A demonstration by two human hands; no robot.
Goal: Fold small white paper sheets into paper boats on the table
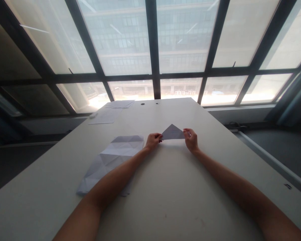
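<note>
A folded sheet of paper (173, 132), grey-white and triangular with its peak pointing away from me, is held up between my two hands over the table. My left hand (154, 140) pinches its left corner. At the right corner, my right hand (190, 138) grips the paper between thumb and fingers. A larger creased sheet of paper (115, 155), marked with crossing fold lines, lies to the left, partly hidden under my left forearm.
The white table (165, 201) stretches toward a wall of windows (180, 36) with dark frames. Several flat paper sheets (102, 117) lie at its far left, with a small white object (93, 115) beside them. A small dark mark (287, 186) shows near the right edge.
</note>
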